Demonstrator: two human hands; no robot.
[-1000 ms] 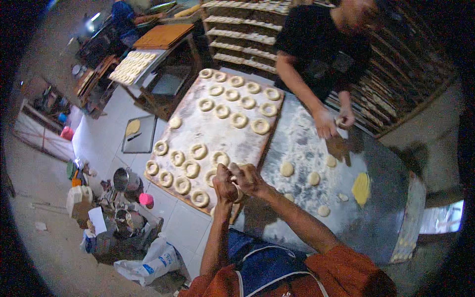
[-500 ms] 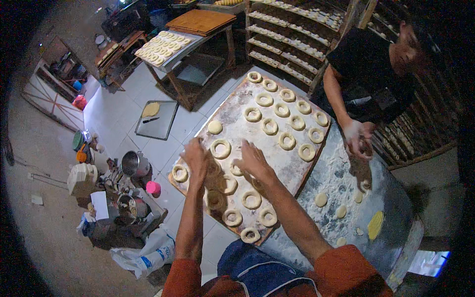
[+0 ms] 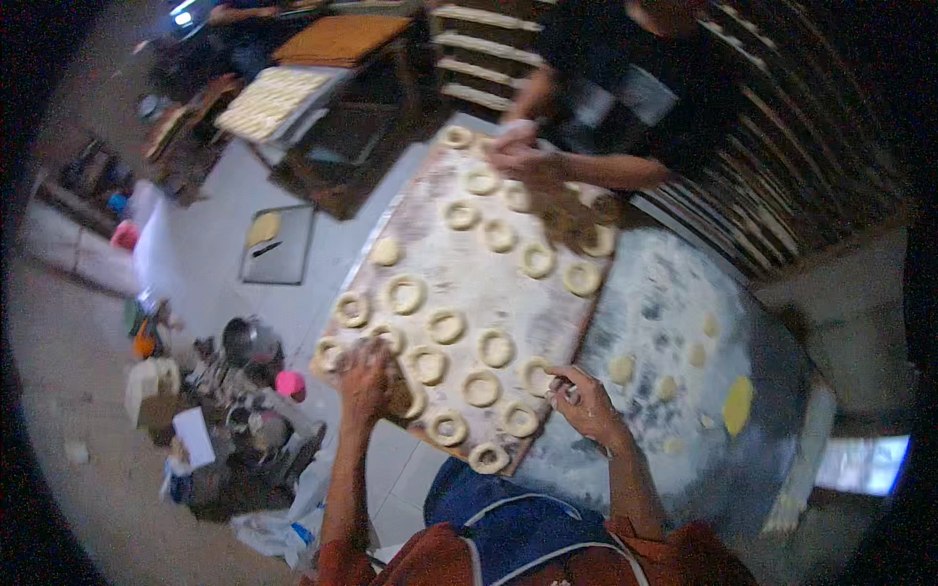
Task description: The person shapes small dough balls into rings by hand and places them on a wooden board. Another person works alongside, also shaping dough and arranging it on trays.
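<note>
A floured wooden board [image 3: 469, 273] carries several dough rings [image 3: 405, 293]. One plain round dough disc [image 3: 387, 252] lies near its left edge. My left hand [image 3: 363, 379] is over the board's near-left edge, among rings; motion blur hides what its fingers do. At the right edge, my right hand [image 3: 586, 402] has its fingers curled, with the index finger and thumb at the rim of a dough ring [image 3: 536, 376]. Across the board, a co-worker's hands [image 3: 526, 156] are close together above the far rings.
Right of the board, a floured metal table [image 3: 645, 293] holds several dough discs [image 3: 621, 369] and a yellow oval piece [image 3: 737, 406]. On the left floor are a tray [image 3: 277, 244], metal pots [image 3: 246, 340] and a pink cup [image 3: 290, 384]. Racks [image 3: 479, 68] stand behind.
My hands have drawn back and apart, the left toward the near-left edge, the right to the right edge. The co-worker's hands have moved from the metal table over the board. The view shifted.
</note>
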